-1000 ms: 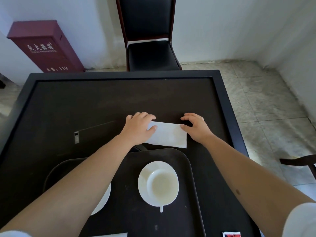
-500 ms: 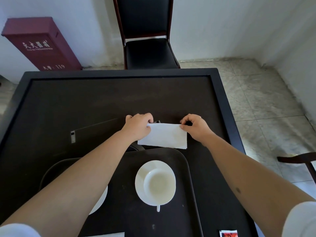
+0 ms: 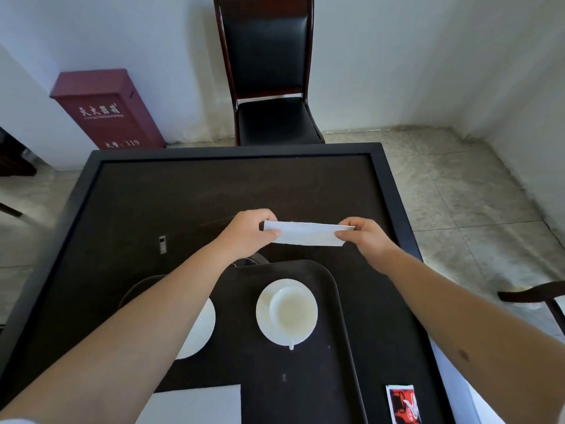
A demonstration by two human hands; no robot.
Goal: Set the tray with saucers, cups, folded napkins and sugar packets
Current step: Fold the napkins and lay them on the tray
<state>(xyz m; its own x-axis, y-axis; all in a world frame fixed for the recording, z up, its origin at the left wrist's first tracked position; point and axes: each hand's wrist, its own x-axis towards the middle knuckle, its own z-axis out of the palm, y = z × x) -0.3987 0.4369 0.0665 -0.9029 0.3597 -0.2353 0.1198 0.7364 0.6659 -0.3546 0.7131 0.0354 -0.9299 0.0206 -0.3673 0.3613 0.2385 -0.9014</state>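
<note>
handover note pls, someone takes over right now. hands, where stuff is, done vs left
Left hand and right hand: each pinches one end of a white napkin, held above the table just beyond the tray.
On tray: cup on a saucer; second saucer partly hidden by the left arm; another napkin at the near edge.
Red sugar packet lies on the table right of the tray.
Left: finish folding and place this napkin, add the packet. A second cup can't be seen.
</note>
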